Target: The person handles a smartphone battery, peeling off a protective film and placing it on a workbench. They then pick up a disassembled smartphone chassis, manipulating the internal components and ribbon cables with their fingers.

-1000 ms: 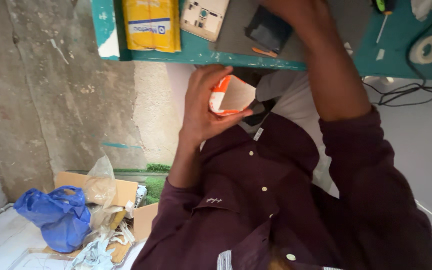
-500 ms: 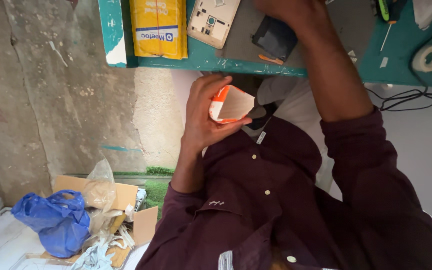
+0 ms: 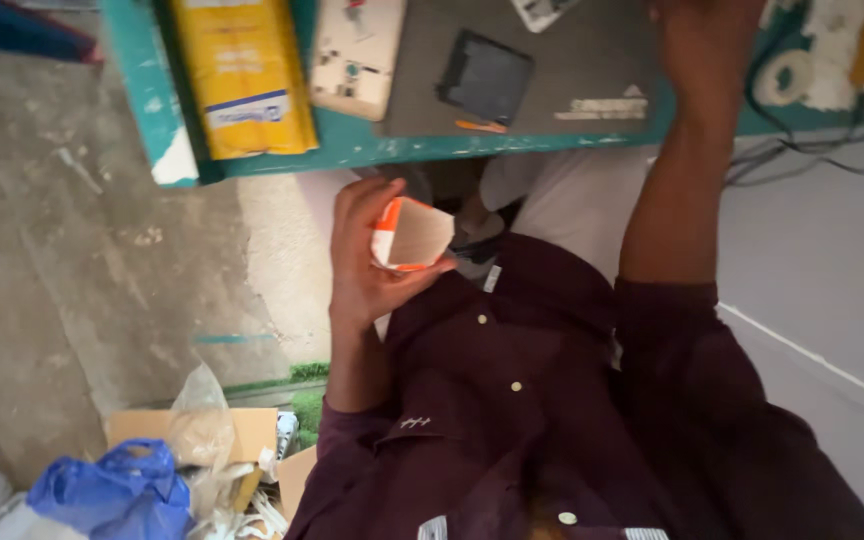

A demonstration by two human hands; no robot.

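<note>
Below the teal table (image 3: 372,145), our left hand (image 3: 367,255) curls its fingers around an orange-edged cardboard box (image 3: 410,235), flap open; our right hand (image 3: 707,50) rests on the grey mat (image 3: 572,90), fingers unclear.

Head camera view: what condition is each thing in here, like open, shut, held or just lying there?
Small orange and white box: open at one end, held in the left hand.
Right hand: resting on the grey mat.
Yellow packet: lying flat on the teal table.
Dark square part: lying on the mat.
Blue bag: crumpled beside the cardboard box.
</note>
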